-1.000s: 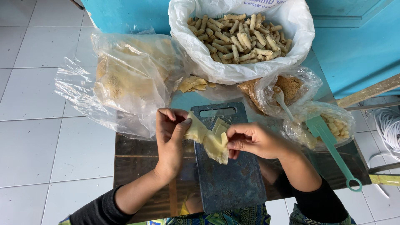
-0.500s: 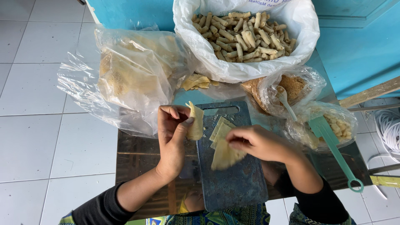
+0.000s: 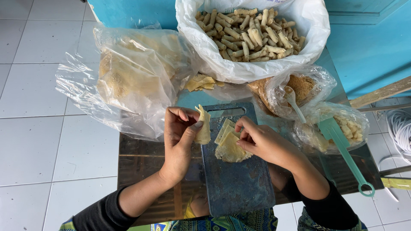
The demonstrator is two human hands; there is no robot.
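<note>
A thin, pale yellow wrapper sheet [image 3: 203, 125] is standing nearly upright in the left hand [image 3: 180, 137], pinched between the thumb and the curled fingers at the left edge of the cutting board [image 3: 237, 179]. The grip is closing tightly around the sheet, which is folding loosely on itself. The right hand [image 3: 261, 141] is resting on a small stack of wrapper sheets [image 3: 229, 147] lying flat on the upper part of the board, its fingertips pressing down on the top sheet; the fingers are bent but are not closing around anything. The dark blue board is lying on a reflective table [image 3: 141, 158], between the two forearms in black sleeves. To the left, a large clear plastic bag [image 3: 128, 81] is holding more flat wrappers. Just above the board, a few loose wrapper scraps [image 3: 201, 82] are lying on the table. Beyond them, a white plastic bag [image 3: 252, 38] is holding many finished rolls. To the right, a clear bag of brown filling [image 3: 299, 87] is holding a white spoon [image 3: 293, 100], and beside it a second small bag [image 3: 342, 126] is carrying a green plastic spatula [image 3: 342, 149].
</note>
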